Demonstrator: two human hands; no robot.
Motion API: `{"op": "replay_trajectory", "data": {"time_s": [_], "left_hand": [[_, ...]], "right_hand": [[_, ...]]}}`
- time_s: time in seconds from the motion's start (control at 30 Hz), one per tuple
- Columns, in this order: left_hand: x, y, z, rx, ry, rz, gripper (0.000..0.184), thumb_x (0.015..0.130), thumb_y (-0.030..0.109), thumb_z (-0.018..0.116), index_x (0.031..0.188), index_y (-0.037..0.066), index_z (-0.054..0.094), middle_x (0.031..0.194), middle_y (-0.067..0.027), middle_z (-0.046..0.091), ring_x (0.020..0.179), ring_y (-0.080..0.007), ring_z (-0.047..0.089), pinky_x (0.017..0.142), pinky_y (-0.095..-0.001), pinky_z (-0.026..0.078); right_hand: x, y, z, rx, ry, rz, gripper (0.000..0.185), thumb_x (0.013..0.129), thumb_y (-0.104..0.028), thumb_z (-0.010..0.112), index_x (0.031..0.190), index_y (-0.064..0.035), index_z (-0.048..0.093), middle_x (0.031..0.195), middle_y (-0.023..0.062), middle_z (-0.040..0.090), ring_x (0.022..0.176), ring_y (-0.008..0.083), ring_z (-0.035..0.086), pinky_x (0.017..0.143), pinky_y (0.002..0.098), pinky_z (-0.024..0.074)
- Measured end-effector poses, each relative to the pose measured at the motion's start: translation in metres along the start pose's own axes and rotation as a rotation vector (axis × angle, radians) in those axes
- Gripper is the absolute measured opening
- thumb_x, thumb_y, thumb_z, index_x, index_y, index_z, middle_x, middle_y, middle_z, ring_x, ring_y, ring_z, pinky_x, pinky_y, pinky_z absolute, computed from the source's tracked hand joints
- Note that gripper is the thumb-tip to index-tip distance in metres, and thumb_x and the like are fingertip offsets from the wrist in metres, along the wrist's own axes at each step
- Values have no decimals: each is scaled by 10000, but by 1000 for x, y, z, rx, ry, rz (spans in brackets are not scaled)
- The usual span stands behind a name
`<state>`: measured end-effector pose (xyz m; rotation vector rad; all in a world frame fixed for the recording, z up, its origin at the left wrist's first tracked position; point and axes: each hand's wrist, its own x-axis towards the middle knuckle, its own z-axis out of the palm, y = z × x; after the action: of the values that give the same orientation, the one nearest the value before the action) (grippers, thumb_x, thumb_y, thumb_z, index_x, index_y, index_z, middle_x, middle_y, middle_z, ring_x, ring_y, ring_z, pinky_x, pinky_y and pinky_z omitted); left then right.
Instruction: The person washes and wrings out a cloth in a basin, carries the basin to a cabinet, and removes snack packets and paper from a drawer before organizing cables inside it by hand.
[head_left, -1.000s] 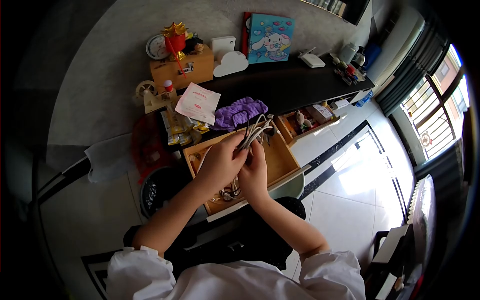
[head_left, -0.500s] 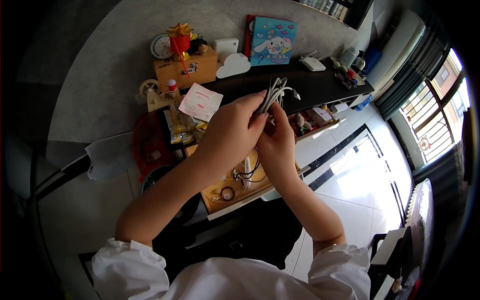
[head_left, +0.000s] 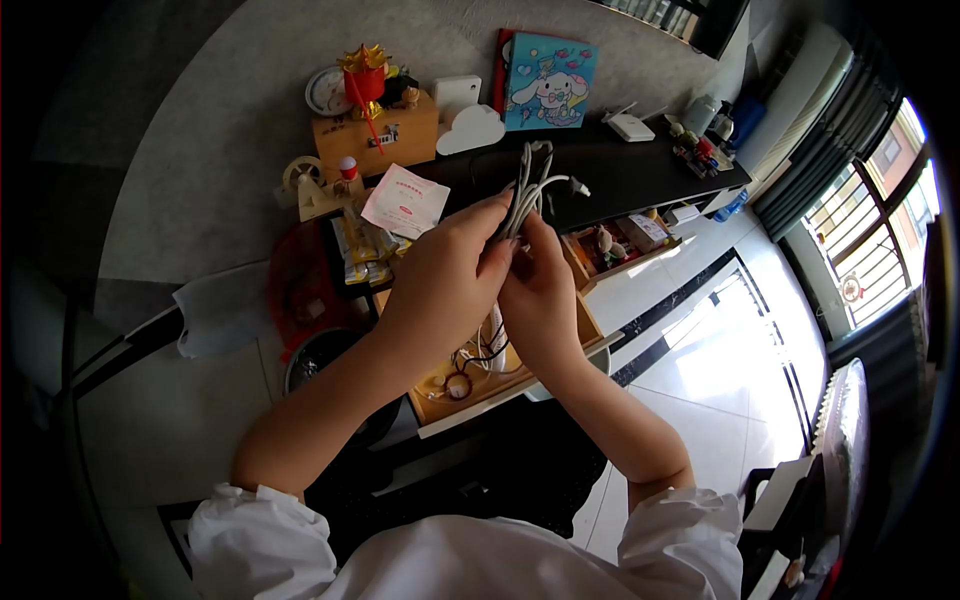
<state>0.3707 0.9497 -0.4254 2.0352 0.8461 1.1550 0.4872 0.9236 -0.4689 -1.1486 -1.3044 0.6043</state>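
Note:
A bundle of white and grey cable (head_left: pixel 524 200) is gathered in both hands above an open drawer. My left hand (head_left: pixel 455 255) is closed, thumb and fingers gripping the bundle from the left. Close against it, my right hand (head_left: pixel 540 285) pinches the same cable from the right. Loops stick up over the fingers, and a white plug end (head_left: pixel 578 187) hangs out to the right. Below the hands, the wooden drawer (head_left: pixel 470 405) holds a beaded bracelet (head_left: pixel 458 386), a white stick-like item and more thin cords. My arms cover part of the drawer.
On the dark cabinet top (head_left: pixel 590 160) stand a wooden box (head_left: pixel 375 140), a cartoon picture board (head_left: pixel 550 85) and a white router (head_left: pixel 631 127). A pink paper (head_left: pixel 406 201) lies over yellow packets at left. A second drawer (head_left: pixel 625 255) is open at right.
Both hands have shifted slightly left with the cable. The bundle now stands more upright, with its plug end a little further left.

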Motion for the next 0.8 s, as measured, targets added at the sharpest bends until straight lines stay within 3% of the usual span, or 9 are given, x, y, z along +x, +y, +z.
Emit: {"op": "replay_trajectory", "data": {"time_s": [0.07, 0.1, 0.3, 0.37, 0.43, 0.53, 0.67, 0.8], "left_hand": [[-8, -16, 10, -13, 9, -37, 319, 869, 29, 553, 1181, -37, 542, 962, -165, 648, 811, -170, 642, 706, -279, 499], [-10, -20, 13, -12, -11, -83, 314, 871, 31, 548, 1178, -34, 543, 948, -162, 651, 807, -171, 646, 708, -280, 500], [-30, -60, 56, -176, -53, -193, 343, 883, 15, 526, 1224, -13, 516, 932, -146, 653, 814, -178, 658, 695, -274, 513], [-37, -65, 71, -228, -45, -277, 363, 887, 27, 540, 1247, -13, 504, 1012, -154, 637, 875, -152, 636, 723, -267, 519], [-42, -79, 87, -319, -37, -347, 374, 890, 36, 549, 1257, -14, 499, 1114, -155, 608, 953, -143, 612, 771, -265, 519], [-52, -92, 105, -480, 34, -400, 371, 893, 30, 541, 1258, -19, 497, 1136, -137, 604, 979, -143, 597, 794, -267, 513], [-68, -131, 125, -641, 95, -505, 284, 885, 13, 536, 1166, -17, 502, 1090, -98, 611, 1015, -132, 574, 857, -260, 454], [-81, -159, 136, -774, 244, -626, 234, 870, 28, 527, 1091, 7, 454, 981, -111, 594, 892, -160, 591, 770, -285, 480]], "right_hand": [[-6, 19, 4, -18, 11, 29, 412, 880, 0, 545, 1273, 3, 421, 1042, 64, 575, 926, 102, 573, 799, 234, 468], [-11, 17, 6, 61, 28, 100, 325, 837, 26, 514, 1160, -1, 488, 1025, 121, 493, 922, 225, 549, 782, 292, 445], [-32, 59, -8, -98, 56, 129, 325, 830, 45, 514, 1152, 6, 503, 1019, 139, 487, 912, 249, 558, 774, 300, 461], [-35, 52, -15, -172, 38, 135, 357, 821, 56, 517, 1174, 6, 506, 1026, 153, 487, 894, 267, 574, 759, 309, 478], [-37, 65, -26, -261, -37, 186, 359, 811, 55, 523, 1167, 10, 509, 1044, 172, 491, 899, 299, 582, 752, 327, 490], [-42, 89, -32, -336, -109, 197, 370, 789, 55, 528, 1155, 8, 512, 1054, 198, 497, 914, 354, 572, 764, 357, 489], [-44, 99, -30, -556, -250, 212, 417, 766, 25, 540, 1180, -20, 502, 1083, 212, 500, 942, 410, 551, 777, 425, 477], [-41, 124, -21, -635, -436, 227, 331, 759, -34, 585, 1088, -26, 549, 1025, 196, 522, 919, 386, 558, 778, 428, 462]]}}
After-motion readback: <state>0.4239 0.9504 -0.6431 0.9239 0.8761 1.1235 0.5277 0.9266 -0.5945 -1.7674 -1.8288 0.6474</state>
